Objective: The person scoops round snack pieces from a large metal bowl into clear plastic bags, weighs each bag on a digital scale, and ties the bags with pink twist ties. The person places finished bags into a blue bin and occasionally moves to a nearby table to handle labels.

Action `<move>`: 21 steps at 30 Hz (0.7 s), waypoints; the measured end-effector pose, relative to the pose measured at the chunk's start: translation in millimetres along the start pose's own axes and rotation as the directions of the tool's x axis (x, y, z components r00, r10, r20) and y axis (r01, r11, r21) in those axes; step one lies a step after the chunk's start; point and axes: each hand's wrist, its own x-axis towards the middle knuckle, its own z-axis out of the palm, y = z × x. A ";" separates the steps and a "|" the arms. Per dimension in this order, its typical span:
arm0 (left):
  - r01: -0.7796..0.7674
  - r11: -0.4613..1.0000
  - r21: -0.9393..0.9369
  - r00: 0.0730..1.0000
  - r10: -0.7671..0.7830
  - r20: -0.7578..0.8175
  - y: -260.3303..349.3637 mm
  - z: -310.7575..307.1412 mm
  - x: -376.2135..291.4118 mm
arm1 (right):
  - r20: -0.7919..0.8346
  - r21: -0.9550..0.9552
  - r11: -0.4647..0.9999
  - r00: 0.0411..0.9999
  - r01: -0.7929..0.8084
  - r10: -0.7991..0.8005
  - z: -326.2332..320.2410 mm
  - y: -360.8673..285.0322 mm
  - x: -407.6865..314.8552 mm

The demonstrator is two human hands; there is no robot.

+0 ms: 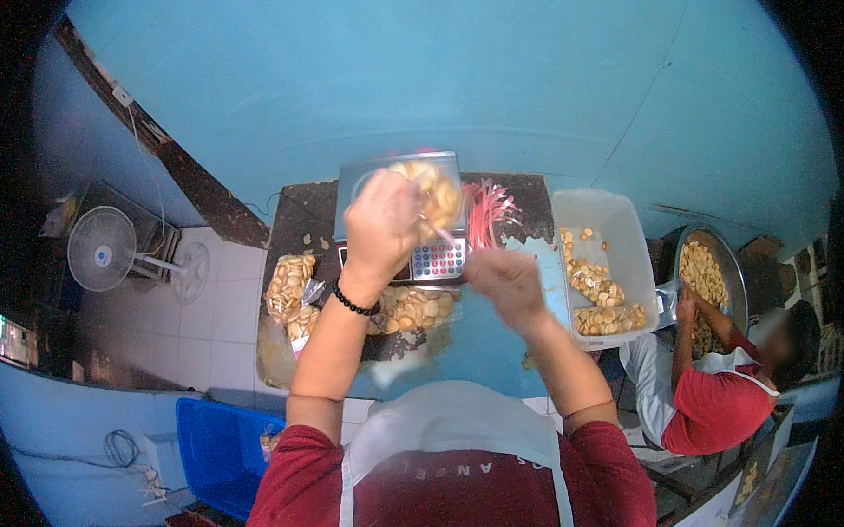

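Observation:
My left hand [384, 212], with a dark bead bracelet at the wrist, grips a clear plastic bag of round golden crackers [433, 190]. The bag is over the steel pan of a digital scale [349, 172]; whether it rests there cannot be told. Blurred by motion, my right hand [508, 283] is just right of the scale's keypad [438, 259]. A thin pale pink strip [447, 236] runs from the bag's neck towards my right fingers, which appear to pinch its end. Beside the scale lies a bundle of pink tie strips [488, 209].
Filled cracker bags [290, 285] lie at the table's left, and another bag [416, 309] lies before the scale. A translucent bin [605, 212] holds more bags. At right, a co-worker [719, 399] reaches into a metal basin of crackers [702, 267]. A blue tub [219, 452] and fan [102, 250] stand left.

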 end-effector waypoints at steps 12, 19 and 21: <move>0.432 0.901 -0.021 0.721 -0.332 0.609 -0.7 -8.2 -74.8 | 0.210 -0.526 0.802 0.957 0.285 -0.203 -22.3 58.7 4.5; 0.429 0.841 0.330 0.617 -0.540 0.573 30.3 8.9 -180.9 | 0.416 -0.465 0.884 0.892 0.043 0.176 -8.2 110.9 -73.0; 0.616 0.749 0.244 0.446 -0.587 0.675 15.4 9.2 -193.8 | 0.419 -0.509 0.853 0.833 -0.115 0.362 -2.7 127.7 -81.8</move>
